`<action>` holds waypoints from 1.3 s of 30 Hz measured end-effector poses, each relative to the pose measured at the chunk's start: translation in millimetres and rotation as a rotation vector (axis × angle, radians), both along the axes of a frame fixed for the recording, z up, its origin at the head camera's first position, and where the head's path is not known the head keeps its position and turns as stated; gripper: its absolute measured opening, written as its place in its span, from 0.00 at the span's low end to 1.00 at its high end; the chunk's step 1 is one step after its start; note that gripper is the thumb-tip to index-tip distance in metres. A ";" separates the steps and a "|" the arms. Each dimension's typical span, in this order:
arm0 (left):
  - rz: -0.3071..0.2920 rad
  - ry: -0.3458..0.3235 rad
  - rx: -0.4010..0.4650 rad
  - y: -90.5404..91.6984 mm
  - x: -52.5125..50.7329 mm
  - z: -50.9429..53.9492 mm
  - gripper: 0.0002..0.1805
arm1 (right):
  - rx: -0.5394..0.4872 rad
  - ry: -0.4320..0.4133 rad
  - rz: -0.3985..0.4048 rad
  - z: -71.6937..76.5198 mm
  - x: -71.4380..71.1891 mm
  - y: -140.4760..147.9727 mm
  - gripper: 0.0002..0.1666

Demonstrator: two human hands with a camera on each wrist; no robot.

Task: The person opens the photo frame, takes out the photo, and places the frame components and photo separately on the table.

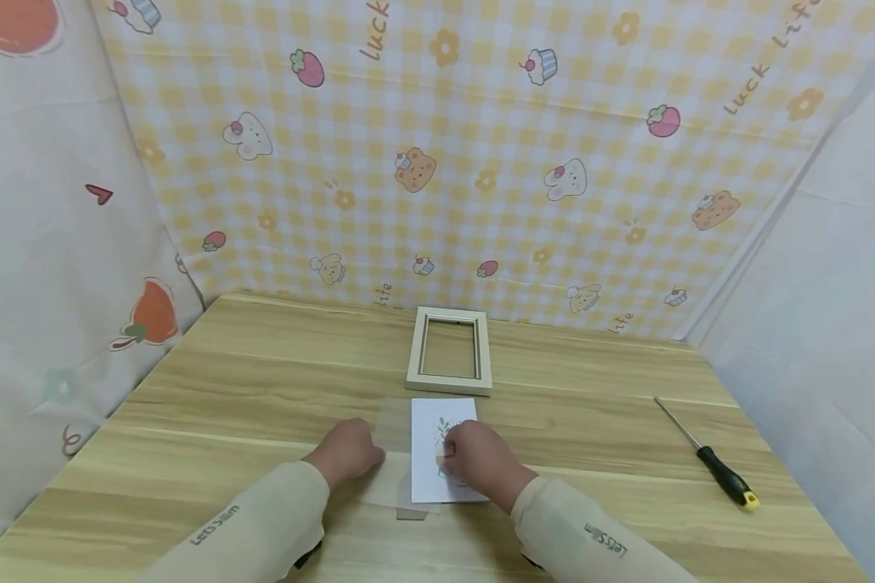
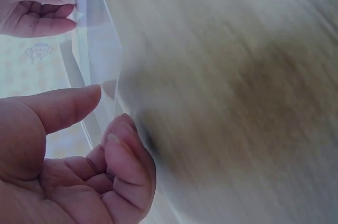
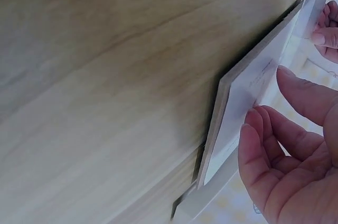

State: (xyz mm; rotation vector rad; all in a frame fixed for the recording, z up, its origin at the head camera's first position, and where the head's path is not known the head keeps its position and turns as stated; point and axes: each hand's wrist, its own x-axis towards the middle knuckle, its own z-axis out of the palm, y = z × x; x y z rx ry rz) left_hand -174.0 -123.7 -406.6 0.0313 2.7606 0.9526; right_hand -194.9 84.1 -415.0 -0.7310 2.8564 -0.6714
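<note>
A white card [image 1: 424, 437] printed with a potted plant lies in front of me. The right wrist view shows a thin brown board [image 3: 226, 84] under it. Over the card is my right hand [image 1: 481, 460], fingers loosely curled and fingertips at its surface. Its thumb stands apart from the fingers [image 3: 253, 150], with nothing visible between them. A clear plastic sheet [image 1: 391, 429] sticks out left of the card. My left hand [image 1: 346, 449] holds that sheet's left edge between thumb and fingers. The left wrist view shows the clear sheet [image 2: 103, 39] extending between both hands.
Beyond the card lies a pale picture frame [image 1: 448, 387] with an open middle. A screwdriver [image 1: 725, 478] with a black and yellow handle lies at the right. A patterned cloth [image 1: 467, 219] hangs behind the wooden table [image 1: 262, 372].
</note>
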 end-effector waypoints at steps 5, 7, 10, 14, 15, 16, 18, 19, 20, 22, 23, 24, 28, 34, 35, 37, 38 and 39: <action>0.027 -0.030 0.028 -2.3 -1.8 0.2 0.14 | -0.006 -0.018 -0.006 1.8 0.7 -2.0 0.19; 0.024 -0.026 0.029 -3.3 -2.3 -0.6 0.17 | -0.003 -0.013 -0.002 2.2 0.7 -2.3 0.17; 0.032 -0.027 0.083 -5.4 -2.9 -2.8 0.21 | 0.002 -0.001 -0.009 4.2 0.8 -3.0 0.12; 0.076 -0.061 0.211 -8.6 -3.3 -7.2 0.24 | 0.021 0.008 -0.031 7.5 1.5 -4.3 0.09; 0.084 -0.072 0.234 -9.1 -3.6 -8.4 0.24 | 0.028 0.010 -0.035 8.5 1.8 -4.5 0.09; 0.092 -0.081 0.254 -9.5 -3.7 -9.2 0.24 | 0.031 0.006 -0.040 9.1 2.0 -4.8 0.09; 0.106 -0.088 0.282 -9.9 -3.9 -11.1 0.24 | 0.031 -0.003 -0.049 10.4 2.1 -4.8 0.09; 0.111 -0.091 0.297 -9.9 -4.0 -11.8 0.24 | 0.029 -0.012 -0.056 10.8 1.8 -4.7 0.08; 0.122 -0.096 0.317 -9.8 -4.0 -12.5 0.23 | 0.029 -0.024 -0.066 11.2 1.5 -4.6 0.07; 0.142 -0.102 0.358 -9.4 -4.0 -13.1 0.22 | 0.020 -0.060 -0.090 12.1 0.5 -4.2 0.06; 0.151 -0.104 0.373 -9.1 -3.9 -13.3 0.22 | 0.013 -0.076 -0.100 12.4 -0.1 -3.9 0.05; 0.160 -0.107 0.391 -8.8 -3.8 -13.3 0.21 | 0.005 -0.092 -0.109 12.6 -0.8 -3.7 0.05; 0.175 -0.118 0.413 -7.3 -3.1 -12.1 0.19 | -0.036 -0.156 -0.126 11.7 -3.4 -2.8 0.08; 0.175 -0.136 0.399 -6.4 -2.7 -12.9 0.15 | -0.085 -0.194 -0.114 6.6 -6.3 -2.7 0.11; 0.175 -0.137 0.397 -6.6 -2.5 -13.2 0.15 | -0.091 -0.197 -0.113 5.9 -6.8 -2.9 0.10; 0.176 -0.135 0.392 -7.2 -2.1 -14.1 0.17 | -0.096 -0.201 -0.112 4.7 -7.5 -3.4 0.09; 0.175 -0.129 0.386 -7.6 -1.9 -14.5 0.18 | -0.097 -0.201 -0.111 4.4 -7.9 -3.8 0.09; 0.171 -0.123 0.375 -8.0 -1.5 -14.6 0.19 | -0.094 -0.202 -0.112 4.2 -8.1 -4.2 0.09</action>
